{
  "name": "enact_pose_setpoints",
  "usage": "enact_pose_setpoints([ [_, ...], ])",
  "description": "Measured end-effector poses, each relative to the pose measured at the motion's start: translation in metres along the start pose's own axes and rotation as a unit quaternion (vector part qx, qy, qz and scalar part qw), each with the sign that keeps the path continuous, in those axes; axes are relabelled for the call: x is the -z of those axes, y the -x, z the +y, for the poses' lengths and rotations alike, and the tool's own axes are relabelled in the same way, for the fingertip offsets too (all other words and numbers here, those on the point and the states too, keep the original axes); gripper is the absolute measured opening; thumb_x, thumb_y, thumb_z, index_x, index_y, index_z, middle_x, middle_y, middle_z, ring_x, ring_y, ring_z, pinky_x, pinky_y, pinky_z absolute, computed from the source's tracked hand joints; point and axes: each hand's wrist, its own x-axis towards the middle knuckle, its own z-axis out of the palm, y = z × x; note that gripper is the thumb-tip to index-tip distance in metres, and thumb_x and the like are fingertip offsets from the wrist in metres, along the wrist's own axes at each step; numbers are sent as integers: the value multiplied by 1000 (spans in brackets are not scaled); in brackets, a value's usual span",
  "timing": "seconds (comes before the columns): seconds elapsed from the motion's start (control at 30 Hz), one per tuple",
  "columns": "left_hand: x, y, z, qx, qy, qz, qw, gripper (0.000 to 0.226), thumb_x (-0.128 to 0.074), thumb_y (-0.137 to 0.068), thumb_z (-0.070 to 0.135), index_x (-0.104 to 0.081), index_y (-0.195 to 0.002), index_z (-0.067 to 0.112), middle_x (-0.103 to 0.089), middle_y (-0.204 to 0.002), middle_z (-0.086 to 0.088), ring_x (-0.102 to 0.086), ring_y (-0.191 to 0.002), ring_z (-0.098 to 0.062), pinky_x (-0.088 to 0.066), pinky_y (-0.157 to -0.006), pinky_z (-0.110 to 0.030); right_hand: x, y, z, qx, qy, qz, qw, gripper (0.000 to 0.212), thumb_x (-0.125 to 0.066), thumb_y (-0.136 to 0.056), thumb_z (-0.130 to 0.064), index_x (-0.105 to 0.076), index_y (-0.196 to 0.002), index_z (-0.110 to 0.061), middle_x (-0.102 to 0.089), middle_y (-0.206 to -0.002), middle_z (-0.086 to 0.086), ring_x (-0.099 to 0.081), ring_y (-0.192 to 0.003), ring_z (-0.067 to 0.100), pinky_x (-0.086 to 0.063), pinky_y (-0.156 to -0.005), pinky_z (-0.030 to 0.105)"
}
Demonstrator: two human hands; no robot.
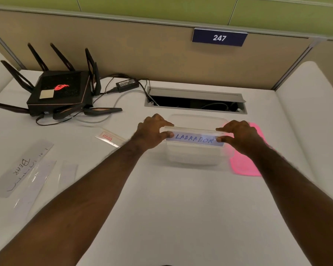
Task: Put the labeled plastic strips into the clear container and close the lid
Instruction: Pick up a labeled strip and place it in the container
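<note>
Both hands hold one strip by its ends over the open box. The left hand (152,131) pinches the strip's left end between thumb and fingers (166,123); the right hand (238,135) pinches the right end in the same way, so both hands are closed on the strip and neither is free. The strip (194,139), lettered "LABRADOR", is stretched level between the two hands, above the near half of the clear box (192,158), which stands on the counter (171,198) directly beneath the fingers. Whether the strip already touches the box rim cannot be told. The box walls are transparent; no other strip can be made out inside it, though the glare leaves this uncertain. The pink lid (244,164) lies flat on the counter just right of the box and partly under the right hand, so the box is not yet closed. Well to the left of the fingers, several more strips (21,169) lie on the counter, one reading "BEAR", and a small packet with a red label (109,138) lies nearer the left wrist. The task appears to be at an early stage: one strip is being lowered in, the others remain to be gathered, and the lid is still to be fitted.
</note>
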Motion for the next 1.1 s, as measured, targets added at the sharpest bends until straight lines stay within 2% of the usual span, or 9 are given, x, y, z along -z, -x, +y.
enact_pose_setpoints([
  [0.17, -15, -10, 11, -27, -122, -10, 992, 43, -57, -86, 55, -62, -124, 36, -57, -127, 6, -47, -113, -21, -31, -92, -41, -8, -1, 11, -22, 85, 0, 996, 42, -59, -86, -56, -64, -123, -37, -62, -130, -7, -48, -117, 24, -33, -89, 39],
  [0.3, -22, -16, 23, -50, -276, -35, 959, 46, -52, -86, 59, -61, -124, 35, -60, -126, 8, -47, -113, -21, -28, -91, -41, -15, -2, 14, -17, 163, 13, 986, 39, -61, -84, -56, -67, -118, -38, -67, -123, -4, -51, -111, 23, -33, -87, 40],
  [0.4, -30, -22, 29, -59, -356, -53, 931, 45, -53, -86, 59, -64, -121, 33, -65, -119, 7, -47, -111, -21, -27, -93, -42, -21, -5, 12, 8, 199, 13, 980, 36, -64, -84, -52, -69, -115, -36, -70, -119, -5, -52, -107, 23, -31, -84, 39],
  [0.5, -38, -27, 36, -55, -412, -80, 906, 41, -61, -83, 54, -70, -108, 23, -70, -103, 2, -50, -106, -21, -27, -95, -41, -26, -10, 7, 29, 240, -14, 970, 36, -65, -83, -51, -70, -114, -34, -71, -115, -5, -49, -108, 22, -29, -86, 39],
  [0.57, -43, -30, 43, -50, -432, -90, 896, 30, -67, -82, 42, -69, -99, 18, -70, -97, -2, -53, -102, -22, -27, -99, -40, -29, -15, 3, 49, 277, -37, 959, 38, -64, -83, -53, -70, -113, -31, -72, -112, -4, -48, -110, 22, -29, -92, 41],
  [0.67, -52, -34, 51, -49, -439, -102, 892, 13, -62, -86, 23, -67, -96, 16, -70, -100, -5, -56, -101, -25, -24, -108, -41, -33, -22, -4, 65, 326, -64, 941, 40, -65, -80, -55, -72, -105, -24, -73, -103, 0, -49, -111, 23, -28, -97, 45],
  [0.73, -57, -37, 55, -48, -448, -117, 885, 15, -56, -88, 17, -67, -98, 15, -70, -104, -5, -56, -105, -26, -20, -112, -43, -35, -26, -9, 74, 360, -74, 927, 42, -66, -80, -54, -70, -101, -19, -72, -101, 1, -49, -112, 25, -28, -99, 47],
  [0.93, -69, -40, 58, -42, -469, -145, 870, 20, -53, -91, 21, -64, -108, 18, -69, -113, -2, -55, -111, -24, -16, -115, -43, -42, -32, -12, 77, 391, -91, 912, 40, -66, -81, -49, -66, -102, -15, -71, -103, 2, -49, -114, 26, -27, -102, 50],
  [1.1, -68, -44, 58, -39, -476, -156, 865, 22, -57, -89, 25, -63, -109, 20, -68, -115, -1, -54, -113, -23, -16, -114, -43, -42, -38, -13, 77, 406, -102, 905, 45, -66, -80, -53, -65, -106, -16, -69, -107, 2, -50, -115, 26, -26, -104, 51],
])
